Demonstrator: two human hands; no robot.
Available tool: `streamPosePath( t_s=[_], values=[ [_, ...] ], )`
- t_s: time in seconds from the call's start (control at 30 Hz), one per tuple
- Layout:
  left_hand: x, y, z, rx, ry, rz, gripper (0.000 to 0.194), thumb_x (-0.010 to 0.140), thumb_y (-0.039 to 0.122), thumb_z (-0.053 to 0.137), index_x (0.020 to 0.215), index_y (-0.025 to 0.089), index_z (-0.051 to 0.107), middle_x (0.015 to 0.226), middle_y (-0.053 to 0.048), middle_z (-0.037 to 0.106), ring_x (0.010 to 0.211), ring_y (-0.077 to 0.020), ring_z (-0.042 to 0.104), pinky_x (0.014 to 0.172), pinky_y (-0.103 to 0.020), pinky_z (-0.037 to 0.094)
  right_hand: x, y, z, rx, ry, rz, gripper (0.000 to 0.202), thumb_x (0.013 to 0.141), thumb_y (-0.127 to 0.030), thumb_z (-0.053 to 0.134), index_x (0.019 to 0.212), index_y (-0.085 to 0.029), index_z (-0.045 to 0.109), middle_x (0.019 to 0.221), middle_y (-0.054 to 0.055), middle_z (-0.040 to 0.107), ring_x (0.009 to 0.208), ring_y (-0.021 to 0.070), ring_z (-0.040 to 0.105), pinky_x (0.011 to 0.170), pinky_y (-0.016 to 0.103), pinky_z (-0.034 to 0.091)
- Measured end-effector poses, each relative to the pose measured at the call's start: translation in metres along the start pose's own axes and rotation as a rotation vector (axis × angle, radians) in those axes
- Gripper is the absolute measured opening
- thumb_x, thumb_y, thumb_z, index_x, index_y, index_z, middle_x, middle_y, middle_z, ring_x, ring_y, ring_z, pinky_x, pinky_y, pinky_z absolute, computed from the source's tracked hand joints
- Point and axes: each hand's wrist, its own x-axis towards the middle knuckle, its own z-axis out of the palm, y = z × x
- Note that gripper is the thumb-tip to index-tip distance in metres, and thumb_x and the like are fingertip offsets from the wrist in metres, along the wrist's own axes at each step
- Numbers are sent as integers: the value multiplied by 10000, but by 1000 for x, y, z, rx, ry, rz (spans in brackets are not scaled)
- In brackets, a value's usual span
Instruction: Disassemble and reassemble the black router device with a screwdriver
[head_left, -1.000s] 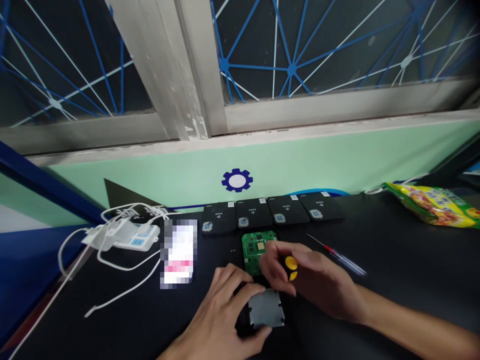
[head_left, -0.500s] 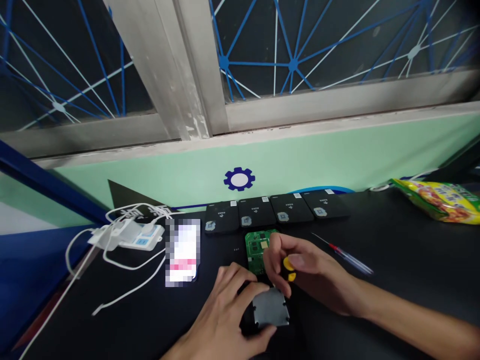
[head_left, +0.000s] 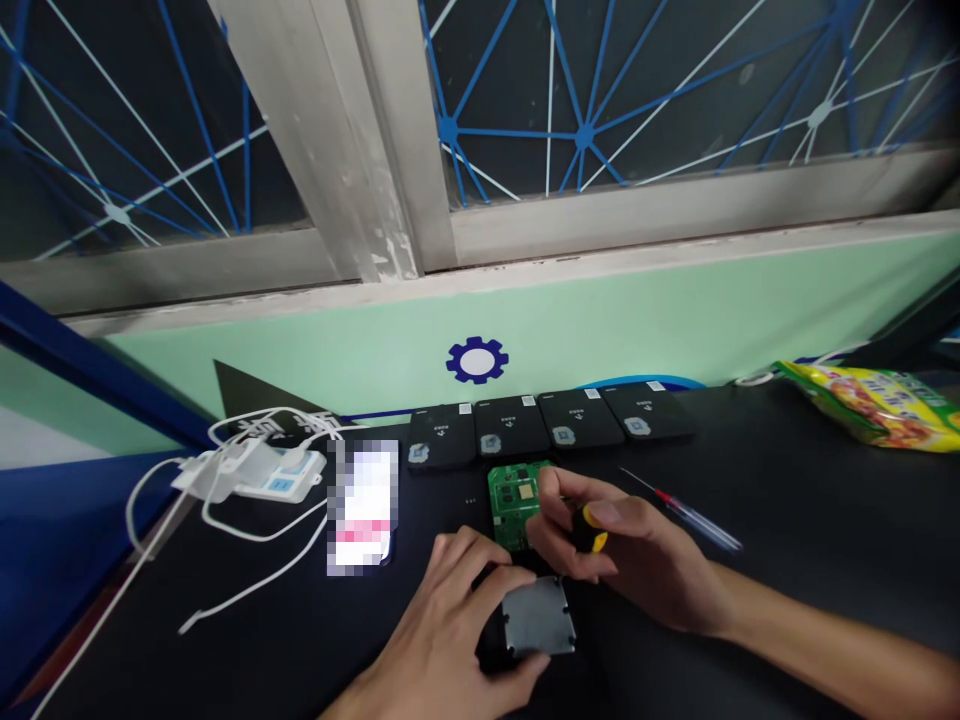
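My left hand (head_left: 457,630) grips a square grey metal plate (head_left: 538,617) with dark notches at its edges, fingers along the far left side and thumb at the near edge. Something black lies under and left of the plate. In my right hand (head_left: 622,540) is a screwdriver (head_left: 589,527) with a black and yellow handle, pinched between thumb and fingers; its shaft is hidden. That hand hovers just beyond the plate's right corner. Behind both hands lies a green circuit board (head_left: 510,500), partly covered by my right fingers.
Several flat black cases (head_left: 442,437) stand in a row along the wall. Left are a lit phone (head_left: 364,505), a white power strip (head_left: 281,477) and cables. A thin screwdriver with a red and clear handle (head_left: 697,518) and a snack bag (head_left: 885,405) lie right.
My right hand has turned the black and yellow handle and shifted slightly right, its fingers reshaping around it. The left hand keeps its grip on the plate. The view moved slightly.
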Motion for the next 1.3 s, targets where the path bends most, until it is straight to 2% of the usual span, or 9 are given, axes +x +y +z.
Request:
streamPosePath(
  t_s=[0.07, 0.13, 0.27, 0.43, 0.6, 0.67, 0.93, 1.13, 1.3],
  values=[
    [2, 3, -4, 7, -12, 1, 568, 775, 147, 868, 1296, 279, 683, 1218, -67, 690, 1114, -318, 626, 1073, -584, 473, 1, 1, -1, -81, 10, -30, 348, 1042, -498, 601, 887, -186, 599, 728, -18, 484, 639, 155, 354, 690, 323, 310],
    [4, 6, -8, 3, -23, 1, 549, 780, 160, 883, 1281, 280, 695, 1223, -69, 697, 1118, -321, 628, 1064, -566, 487, 1, 3, 0, -173, 18, -52, 483, 1108, -508, 523, 793, -164, 650, 751, 23, 530, 705, 180, 455, 727, 338, 340],
    [5, 6, -9, -17, -15, -16, 487, 807, 174, 901, 1244, 289, 717, 1218, -54, 706, 1121, -312, 633, 1078, -544, 483, 0, 4, 1, -182, -3, 0, 658, 1177, -533, 392, 723, -148, 672, 699, 14, 479, 630, 166, 387, 665, 345, 294],
    [-1, -4, 2, 3, 36, 17, 530, 903, 153, 858, 1373, 307, 669, 1236, -53, 694, 1127, -306, 616, 1076, -532, 450, -2, 1, 9, -48, 30, -62, 594, 1166, -529, 391, 714, -192, 578, 708, 10, 420, 712, 201, 359, 704, 360, 294],
    [-1, -12, 7, -58, 175, 159, 175, 1119, 252, 681, 1290, 276, 705, 1095, -37, 716, 1010, -253, 613, 952, -428, 442, -7, -5, 18, 93, 9, -123, 518, 1124, -490, 402, 720, -208, 558, 733, 41, 448, 782, 244, 418, 785, 397, 342],
    [0, -12, 5, -86, 198, 196, 124, 1159, 253, 614, 1211, 262, 726, 1038, -28, 723, 966, -234, 612, 912, -407, 432, -8, -5, 19, 128, 4, -111, 515, 1124, -480, 380, 727, -207, 562, 736, 44, 444, 791, 252, 419, 801, 406, 347],
    [0, -4, -1, -101, 197, 183, 136, 1167, 214, 579, 1131, 224, 710, 973, -34, 728, 892, -225, 610, 853, -397, 434, -4, -8, 16, 265, 6, -106, 585, 1149, -550, 356, 707, -211, 535, 710, 10, 392, 737, 218, 344, 794, 373, 360],
    [0, -3, -4, -101, 149, 170, 178, 1180, 166, 507, 1129, 214, 670, 970, -34, 707, 909, -224, 613, 869, -401, 431, -6, -19, 16, 213, 9, -120, 605, 1163, -531, 324, 697, -210, 538, 666, -4, 375, 691, 206, 358, 738, 365, 351],
    [-2, -5, -4, -66, 279, 129, 215, 1141, 86, 499, 1036, 211, 638, 909, -27, 682, 868, -226, 587, 831, -406, 406, -7, -14, 18, 130, 21, -96, 546, 1138, -466, 393, 669, -214, 513, 622, -16, 354, 644, 189, 354, 675, 348, 330]
  ],
)
